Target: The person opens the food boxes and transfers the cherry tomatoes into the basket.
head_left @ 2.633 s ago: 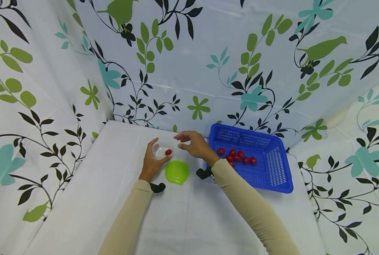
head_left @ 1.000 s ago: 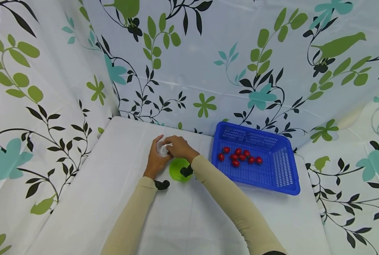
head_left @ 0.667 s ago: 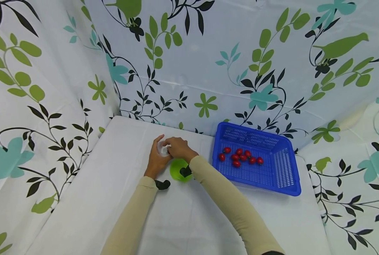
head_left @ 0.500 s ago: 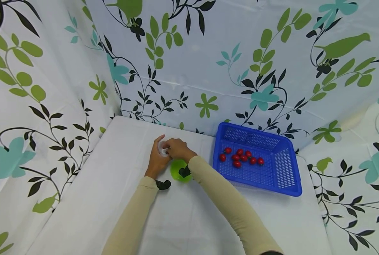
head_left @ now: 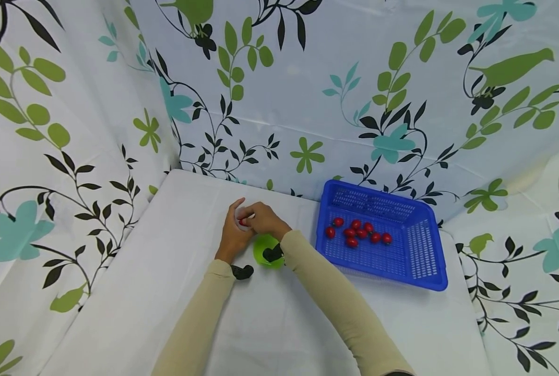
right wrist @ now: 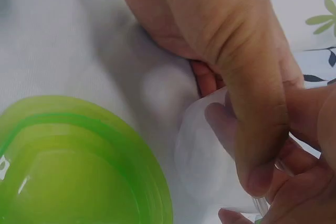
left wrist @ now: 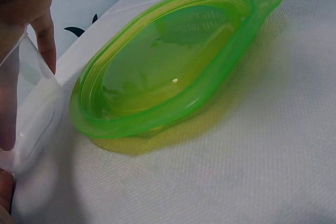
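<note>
My left hand point(head_left: 234, 240) curls round a small clear plastic container point(left wrist: 39, 116) on the white table. With curled fingers, my right hand point(head_left: 267, 219) reaches in over the container's mouth. A red cherry tomato point(head_left: 244, 222) shows at the right fingertips, pinched there and partly covered by them. In the right wrist view the right thumb point(right wrist: 257, 145) points down at the container's edge, and the tomato is hidden. Near both wrists a lime-green lid point(left wrist: 210, 85) with a pull tab lies flat on the table; the right wrist covers part of it in the head view.
To the right stands a blue perforated basket point(head_left: 382, 258) holding several cherry tomatoes point(head_left: 355, 233). A curtain printed with leaves and birds point(head_left: 288, 94) hangs behind and beside the white table point(head_left: 270, 313).
My right hand has come left from beside the basket to the container. The cherry tomato, seen inside at first and then hidden, shows again at the right fingertips. The left hand keeps its hold.
</note>
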A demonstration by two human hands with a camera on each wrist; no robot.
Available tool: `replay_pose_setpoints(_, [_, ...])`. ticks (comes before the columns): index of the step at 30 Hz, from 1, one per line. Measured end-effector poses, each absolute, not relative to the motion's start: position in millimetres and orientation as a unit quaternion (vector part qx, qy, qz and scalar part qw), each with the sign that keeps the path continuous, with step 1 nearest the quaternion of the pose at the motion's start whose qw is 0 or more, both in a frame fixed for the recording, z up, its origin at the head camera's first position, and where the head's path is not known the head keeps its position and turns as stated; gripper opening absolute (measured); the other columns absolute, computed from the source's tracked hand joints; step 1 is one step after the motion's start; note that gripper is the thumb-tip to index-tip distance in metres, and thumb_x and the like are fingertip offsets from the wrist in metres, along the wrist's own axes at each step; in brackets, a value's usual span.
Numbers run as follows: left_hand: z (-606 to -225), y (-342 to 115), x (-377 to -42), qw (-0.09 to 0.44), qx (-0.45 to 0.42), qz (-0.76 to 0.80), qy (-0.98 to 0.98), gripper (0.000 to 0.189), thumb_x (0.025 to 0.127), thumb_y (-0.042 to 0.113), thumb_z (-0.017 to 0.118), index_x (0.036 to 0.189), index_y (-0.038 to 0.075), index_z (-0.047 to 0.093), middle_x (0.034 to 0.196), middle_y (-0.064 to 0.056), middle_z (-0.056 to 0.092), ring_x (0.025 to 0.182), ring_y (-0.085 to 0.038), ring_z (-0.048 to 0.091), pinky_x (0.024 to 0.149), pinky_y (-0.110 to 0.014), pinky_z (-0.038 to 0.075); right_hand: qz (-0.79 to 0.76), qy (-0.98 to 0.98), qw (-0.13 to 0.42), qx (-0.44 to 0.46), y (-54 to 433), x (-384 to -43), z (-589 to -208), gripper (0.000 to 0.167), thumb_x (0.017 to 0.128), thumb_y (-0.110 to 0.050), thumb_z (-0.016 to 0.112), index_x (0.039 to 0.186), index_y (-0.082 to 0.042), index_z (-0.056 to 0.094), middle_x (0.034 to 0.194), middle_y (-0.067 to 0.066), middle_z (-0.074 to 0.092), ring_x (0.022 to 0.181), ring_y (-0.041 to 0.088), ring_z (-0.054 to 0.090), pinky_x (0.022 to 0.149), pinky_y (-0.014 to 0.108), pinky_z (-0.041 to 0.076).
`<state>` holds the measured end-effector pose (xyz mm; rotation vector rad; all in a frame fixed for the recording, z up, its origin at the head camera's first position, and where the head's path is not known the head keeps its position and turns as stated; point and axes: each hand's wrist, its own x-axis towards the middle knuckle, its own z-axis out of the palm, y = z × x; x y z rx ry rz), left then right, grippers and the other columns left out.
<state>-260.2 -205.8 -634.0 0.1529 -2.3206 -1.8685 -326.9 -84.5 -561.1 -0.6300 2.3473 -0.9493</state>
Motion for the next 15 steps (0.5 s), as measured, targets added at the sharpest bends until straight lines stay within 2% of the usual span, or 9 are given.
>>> replay_pose_setpoints(4, [-632, -205, -260, 0.076, 0.053, -0.625, -0.775, 0.092, 0.089, 0.015, 0.083, 0.165, 0.025, 0.032, 0.165, -0.018, 0.04, 0.152, -0.032, 0.041, 0.127, -0.058, 0.035, -0.373, 0.863, 0.257, -0.225, -82, -325, -559, 0.02, 0.101, -0.01, 0.072, 0.119, -0.011, 0.08, 0.121, 0.003, 0.078, 0.107, 0.019, 0.071, 0.084, 0.027, 0.06])
replay_pose_setpoints(10, [-633, -205, -259, 0.067, 0.054, -0.627, -0.775, 0.094, 0.09, 0.022, 0.085, 0.166, 0.028, 0.03, 0.165, -0.013, 0.042, 0.148, -0.033, 0.045, 0.12, -0.059, 0.043, -0.378, 0.872, 0.222, -0.219, -77, -321, -551, 0.023, 0.099, -0.009, 0.074, 0.12, -0.017, 0.081, 0.123, 0.0, 0.078, 0.1, 0.013, 0.072, 0.079, 0.023, 0.06])
replay_pose_setpoints(15, [-633, -206, -259, 0.071, 0.062, -0.61, -0.786, 0.095, 0.088, 0.028, 0.088, 0.165, 0.031, 0.031, 0.173, -0.01, 0.032, 0.157, -0.034, 0.035, 0.126, -0.063, 0.034, -0.398, 0.87, 0.199, -0.213, -68, -320, -542, 0.026, 0.1, -0.005, 0.072, 0.122, -0.015, 0.081, 0.124, 0.001, 0.077, 0.096, 0.014, 0.073, 0.077, 0.025, 0.061])
